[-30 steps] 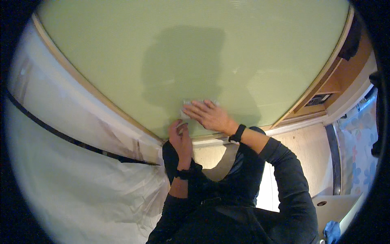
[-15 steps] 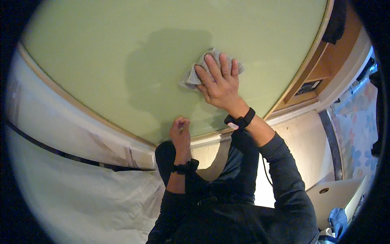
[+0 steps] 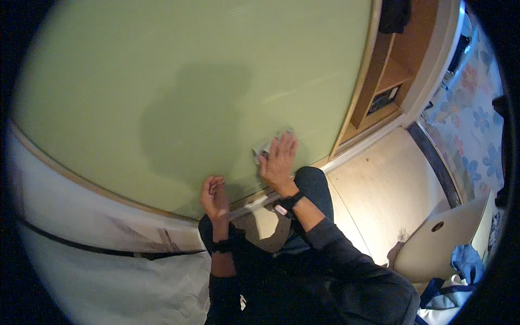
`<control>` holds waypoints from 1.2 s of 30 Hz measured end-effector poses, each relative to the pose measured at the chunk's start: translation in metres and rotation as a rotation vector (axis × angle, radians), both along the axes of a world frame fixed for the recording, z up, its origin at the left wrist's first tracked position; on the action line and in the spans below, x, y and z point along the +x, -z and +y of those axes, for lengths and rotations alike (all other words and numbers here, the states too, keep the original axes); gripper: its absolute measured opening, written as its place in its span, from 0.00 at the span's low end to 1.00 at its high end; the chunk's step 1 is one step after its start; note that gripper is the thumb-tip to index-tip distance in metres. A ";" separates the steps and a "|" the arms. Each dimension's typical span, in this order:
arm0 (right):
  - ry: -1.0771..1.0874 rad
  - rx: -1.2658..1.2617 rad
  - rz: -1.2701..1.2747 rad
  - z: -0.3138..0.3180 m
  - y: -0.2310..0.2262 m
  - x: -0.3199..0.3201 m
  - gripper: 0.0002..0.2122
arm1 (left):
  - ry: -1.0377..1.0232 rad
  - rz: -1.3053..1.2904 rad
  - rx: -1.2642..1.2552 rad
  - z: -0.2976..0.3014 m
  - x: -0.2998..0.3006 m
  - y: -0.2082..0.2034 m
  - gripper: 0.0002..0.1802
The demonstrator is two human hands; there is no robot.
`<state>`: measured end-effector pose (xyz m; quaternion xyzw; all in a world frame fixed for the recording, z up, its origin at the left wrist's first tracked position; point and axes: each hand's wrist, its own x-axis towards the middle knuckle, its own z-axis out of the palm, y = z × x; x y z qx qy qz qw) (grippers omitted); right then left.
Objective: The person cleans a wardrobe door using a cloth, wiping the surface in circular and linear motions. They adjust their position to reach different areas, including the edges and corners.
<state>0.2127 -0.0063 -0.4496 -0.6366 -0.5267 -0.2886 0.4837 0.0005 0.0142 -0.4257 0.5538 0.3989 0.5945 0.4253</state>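
My right hand (image 3: 279, 162) lies with extended fingers on a small grey cloth (image 3: 259, 155), pressing it against the pale green door panel (image 3: 200, 124) close to its lower edge. Most of the cloth is under the palm and fingers; its left side and top edge show. Lower and to the left, my left hand (image 3: 213, 197) hangs in front of the panel's bottom frame with curled fingers. I see nothing in it. Both wrists carry black straps.
An open cabinet (image 3: 392, 76) with wooden shelves stands to the right of the panel. A whitish board (image 3: 439, 233) leans at lower right, near blue and white fabric (image 3: 463, 271). White sheeting (image 3: 124, 287) covers the lower left. My bent knees (image 3: 314, 189) are close to the panel.
My right hand has drawn the cloth down the panel, nearer its lower edge. The left hand stays curled. The whole view has shifted, bringing more of the floor at right into sight.
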 end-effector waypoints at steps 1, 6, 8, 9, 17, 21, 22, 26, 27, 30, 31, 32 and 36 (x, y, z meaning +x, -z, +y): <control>-0.002 0.058 0.009 0.006 -0.028 -0.001 0.37 | 0.035 -0.043 -0.034 -0.002 0.004 -0.012 0.11; 0.003 0.234 -0.041 0.026 -0.157 -0.006 0.35 | -0.083 0.320 0.140 -0.014 0.021 -0.080 0.13; 0.051 0.251 -0.023 0.028 -0.158 0.004 0.34 | -0.086 0.437 0.238 -0.009 0.035 -0.091 0.15; 0.096 0.256 0.056 0.027 -0.146 0.011 0.34 | -0.089 0.494 0.289 -0.007 0.040 -0.092 0.16; 0.304 0.112 0.730 0.014 -0.012 -0.003 0.34 | 0.001 0.527 0.426 0.002 0.038 -0.083 0.13; 0.251 0.241 0.454 0.024 -0.048 -0.002 0.33 | 0.080 0.536 0.426 0.003 0.035 -0.080 0.12; 0.203 0.284 0.382 0.024 -0.080 0.001 0.33 | 0.090 0.530 0.418 0.002 0.033 -0.078 0.12; 0.253 0.308 0.280 0.025 -0.167 0.035 0.32 | 0.135 0.523 0.370 0.000 0.046 -0.086 0.11; 0.270 0.303 0.268 0.023 -0.174 0.040 0.32 | 0.138 0.534 0.349 -0.001 0.048 -0.087 0.11; 0.274 0.354 0.377 0.025 -0.150 0.054 0.31 | 0.181 0.461 0.282 0.006 0.056 -0.078 0.11; 0.298 0.360 0.440 0.024 -0.128 0.061 0.31 | 0.219 0.490 0.293 0.004 0.060 -0.076 0.11; 0.321 0.368 0.510 0.024 -0.102 0.067 0.31 | 0.256 0.525 0.306 0.001 0.064 -0.076 0.12; 0.359 0.284 0.825 0.013 -0.028 0.061 0.30 | 0.376 0.629 0.257 -0.009 0.081 -0.069 0.11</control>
